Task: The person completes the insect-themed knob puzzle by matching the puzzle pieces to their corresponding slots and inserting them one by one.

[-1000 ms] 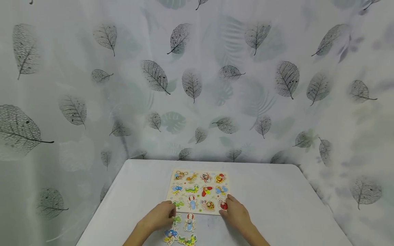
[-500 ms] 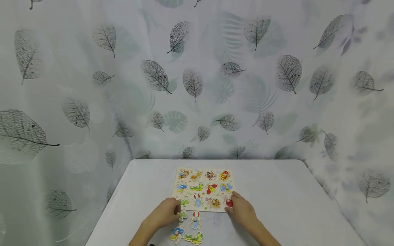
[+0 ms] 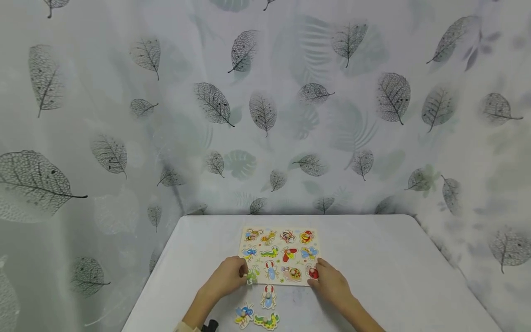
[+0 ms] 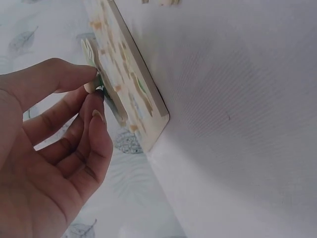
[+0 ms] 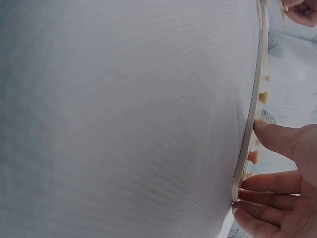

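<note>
Nearest the person, three loose pieces lie flat on the white counter (image 3: pixel 365 258): a yellow-green caterpillar piece (image 3: pixel 267 321), a blue-and-yellow winged insect piece (image 3: pixel 244 316) beside it, and a blue stag beetle piece (image 3: pixel 268 297) with red pincers just beyond. A little farther, the left hand (image 3: pixel 230 275) pinches a green insect piece (image 3: pixel 252 275) by its knob, over the near left corner of the puzzle board (image 3: pixel 261 271); whether it touches the board I can't tell. I'd guess it's light, stiff and thin, smooth-faced and hardly fragile apart from the narrow parts, so the knob is the place to hold. It's bright green with a pale border. The right hand (image 3: pixel 329 282) grips the near right corner of the cream board, printed with colourful bugs in rows. Behind everything hangs a leaf-patterned curtain (image 3: pixel 290 191).
</note>
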`<state>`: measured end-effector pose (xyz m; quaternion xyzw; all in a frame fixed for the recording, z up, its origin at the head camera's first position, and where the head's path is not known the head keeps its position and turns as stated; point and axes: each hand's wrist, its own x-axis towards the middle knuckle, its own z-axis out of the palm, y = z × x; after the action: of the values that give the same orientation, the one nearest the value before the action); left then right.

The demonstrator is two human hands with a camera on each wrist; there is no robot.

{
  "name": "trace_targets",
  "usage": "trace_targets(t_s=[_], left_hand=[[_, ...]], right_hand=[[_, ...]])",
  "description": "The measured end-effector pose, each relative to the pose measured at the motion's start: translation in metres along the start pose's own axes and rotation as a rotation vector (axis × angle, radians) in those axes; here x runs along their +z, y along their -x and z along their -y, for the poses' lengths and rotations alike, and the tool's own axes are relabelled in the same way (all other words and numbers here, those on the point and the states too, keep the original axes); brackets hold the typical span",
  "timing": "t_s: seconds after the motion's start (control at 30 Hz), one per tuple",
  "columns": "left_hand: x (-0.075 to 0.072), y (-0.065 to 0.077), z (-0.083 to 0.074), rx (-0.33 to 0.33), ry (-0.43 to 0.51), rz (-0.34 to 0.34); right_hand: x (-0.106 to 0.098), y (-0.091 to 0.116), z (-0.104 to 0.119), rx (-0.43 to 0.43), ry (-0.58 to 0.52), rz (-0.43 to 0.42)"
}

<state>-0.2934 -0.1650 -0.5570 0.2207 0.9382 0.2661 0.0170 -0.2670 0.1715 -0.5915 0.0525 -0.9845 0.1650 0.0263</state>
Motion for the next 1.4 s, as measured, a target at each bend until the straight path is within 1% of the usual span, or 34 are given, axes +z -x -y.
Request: trace_targets(t_s=[0.2, 0.37, 0.67, 0.97, 1.2, 1.4], left_hand=[[0.001, -0.006, 0.005, -0.015, -0.013, -0.031], [0.002, -0.009, 0.006, -0.023, -0.026, -0.041], [0.005, -0.015, 0.009, -0.020, -0.032, -0.026], [0.010, -0.020, 0.012, -0.042, -0.034, 0.001], [0.013, -0.025, 0.013, -0.022, -0.049, 0.000], [0.015, -0.028, 0.011, -0.036, -0.049, 0.000]], right_hand=[[0.006, 0.000, -0.001, -0.007, 0.014, -0.017], [0.008, 0.000, -0.001, -0.015, 0.013, -0.034], [0.009, 0.001, 0.001, -0.012, 0.018, -0.020], [0.009, 0.002, 0.003, -0.009, 0.023, -0.021], [0.006, 0.002, -0.001, -0.033, 0.014, -0.048], [0.003, 0.000, -0.003, -0.042, 0.010, -0.062]])
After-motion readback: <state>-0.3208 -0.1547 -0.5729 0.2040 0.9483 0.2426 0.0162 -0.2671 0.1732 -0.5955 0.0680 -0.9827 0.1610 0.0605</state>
